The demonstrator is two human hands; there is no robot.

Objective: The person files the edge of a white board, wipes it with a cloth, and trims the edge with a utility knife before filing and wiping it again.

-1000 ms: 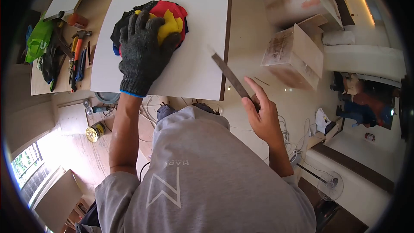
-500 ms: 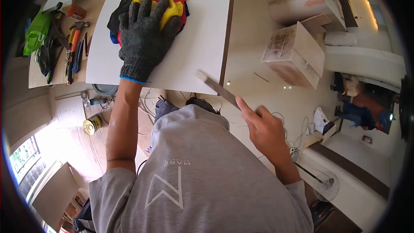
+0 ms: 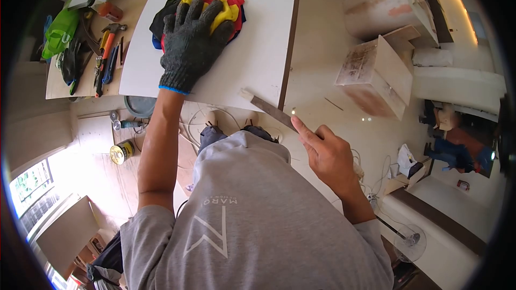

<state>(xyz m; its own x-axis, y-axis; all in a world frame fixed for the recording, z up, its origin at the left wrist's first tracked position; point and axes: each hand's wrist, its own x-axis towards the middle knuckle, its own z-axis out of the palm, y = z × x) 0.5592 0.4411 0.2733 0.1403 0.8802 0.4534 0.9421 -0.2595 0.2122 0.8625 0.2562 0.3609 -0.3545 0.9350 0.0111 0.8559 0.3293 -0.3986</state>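
Note:
My left hand (image 3: 194, 48), in a dark grey knit glove with a blue cuff edge, lies flat with fingers spread on a bundled rag (image 3: 232, 15) of red, yellow, black and blue cloth. Under the rag is a white panel (image 3: 260, 37) with a dark side edge. My bare right hand (image 3: 329, 156) is closed around one end of a long, flat, dark file (image 3: 273, 111). Its pale tip points up and left, over the near edge of the panel. The gripped end is hidden in my fingers.
Left of the panel, a wooden tabletop (image 3: 58, 88) carries a hammer (image 3: 112, 35), several other hand tools and a green bag (image 3: 58, 35). Boxy wooden pieces (image 3: 371, 78) stand on the floor at right. Cables, a yellow tin (image 3: 122, 152) and a fan (image 3: 410, 240) surround me. People (image 3: 454, 139) are at far right.
The whole view has shifted slightly, with the panel and tools now further right. My right hand and the file have moved a little left relative to the panel. My left hand stays on the rag.

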